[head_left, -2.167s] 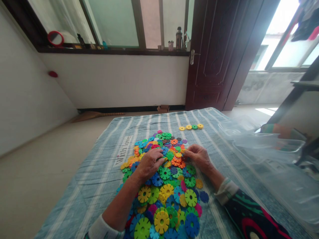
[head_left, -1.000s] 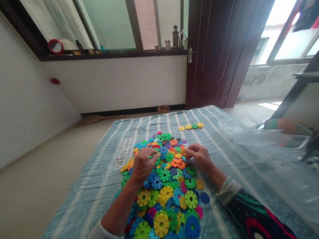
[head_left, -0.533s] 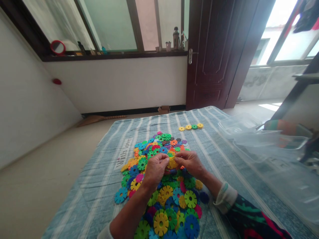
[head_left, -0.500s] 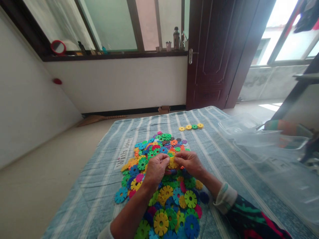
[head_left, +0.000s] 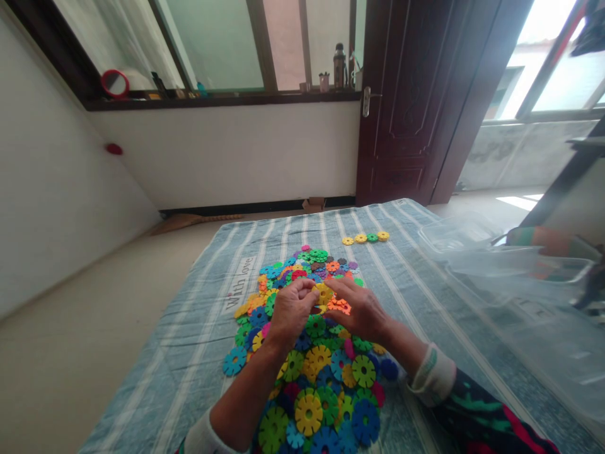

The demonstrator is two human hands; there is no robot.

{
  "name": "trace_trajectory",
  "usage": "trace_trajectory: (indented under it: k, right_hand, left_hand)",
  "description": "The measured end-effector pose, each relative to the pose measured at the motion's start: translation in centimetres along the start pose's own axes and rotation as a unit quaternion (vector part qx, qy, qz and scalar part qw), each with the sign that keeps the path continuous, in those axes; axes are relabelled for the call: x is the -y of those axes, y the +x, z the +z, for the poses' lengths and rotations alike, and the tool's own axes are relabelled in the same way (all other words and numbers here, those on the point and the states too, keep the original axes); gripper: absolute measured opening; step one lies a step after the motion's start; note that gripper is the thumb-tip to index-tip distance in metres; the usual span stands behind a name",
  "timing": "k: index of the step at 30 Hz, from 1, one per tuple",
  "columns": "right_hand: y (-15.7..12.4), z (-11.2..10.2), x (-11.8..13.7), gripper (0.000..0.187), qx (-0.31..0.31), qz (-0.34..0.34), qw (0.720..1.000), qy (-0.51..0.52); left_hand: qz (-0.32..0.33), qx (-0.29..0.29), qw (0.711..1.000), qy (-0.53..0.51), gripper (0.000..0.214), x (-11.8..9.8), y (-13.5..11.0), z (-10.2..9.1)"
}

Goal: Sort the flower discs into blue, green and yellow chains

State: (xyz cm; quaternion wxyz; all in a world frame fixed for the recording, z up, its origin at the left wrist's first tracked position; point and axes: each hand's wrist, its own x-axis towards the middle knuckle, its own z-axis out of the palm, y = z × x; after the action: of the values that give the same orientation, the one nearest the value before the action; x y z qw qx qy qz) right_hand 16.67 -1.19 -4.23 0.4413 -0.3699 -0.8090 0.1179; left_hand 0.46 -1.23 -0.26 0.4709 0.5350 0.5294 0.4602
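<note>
Between the fingertips of my left hand (head_left: pixel 297 307) is a yellow notched plastic disc (head_left: pixel 324 293), held above the pile. My right hand (head_left: pixel 360 308) is beside it with thumb and fingers spread apart, the fingertips close to the disc's right edge. Whether they touch it I cannot tell. Beneath both hands lies a heap of notched discs (head_left: pixel 309 411) in blue, green, yellow, orange, pink and purple. Some orange discs (head_left: pixel 339 305) show between my right thumb and fingers.
A short row of joined yellow and green discs (head_left: pixel 366 238) lies farther back on the striped cloth (head_left: pixel 189 353). Clear plastic containers (head_left: pixel 510 265) stand at the right. Beyond the far edge are a brown door (head_left: pixel 406 107) and a small cardboard box (head_left: pixel 314 203).
My right hand's fingers have opened away from the yellow disc, which both hands pinched before. My left hand keeps hold of it. The camera view has shifted slightly.
</note>
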Motion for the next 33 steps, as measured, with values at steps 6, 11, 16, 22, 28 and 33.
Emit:
trace_trajectory:
  k: [6, 11, 16, 22, 28, 33]
  right_hand:
    - [-0.1, 0.6, 0.5, 0.034, 0.01, -0.055, 0.985, -0.163]
    - [-0.1, 0.8, 0.6, 0.018, 0.014, -0.067, 0.977, -0.202]
    - [-0.3, 0.5, -0.7, 0.018, -0.023, -0.038, 0.978, -0.205]
    - [-0.8, -1.2, -5.0, 0.027, -0.095, 0.152, 0.966, -0.184]
    - [-1.1, -2.0, -7.4, 0.034, -0.128, 0.288, 0.943, -0.109]
    - [-1.0, -2.2, -7.6, 0.039, -0.128, 0.315, 0.937, -0.077]
  left_hand:
    - [0.063, 0.039, 0.993, 0.093, 0.022, 0.6, -0.7, 0.7]
    - [0.076, 0.009, 0.983, 0.17, 0.031, 0.7, -0.7, 1.0]
    - [0.086, 0.061, 0.985, 0.138, 0.03, 0.5, -0.4, 0.5]
    - [0.142, 0.127, 0.922, 0.338, 0.017, -2.0, -0.2, -2.7]
    - [0.145, 0.225, 0.858, 0.438, 0.013, -2.4, -0.2, -3.9]
    - [0.141, 0.27, 0.802, 0.515, 0.025, -2.3, -0.6, -3.1]
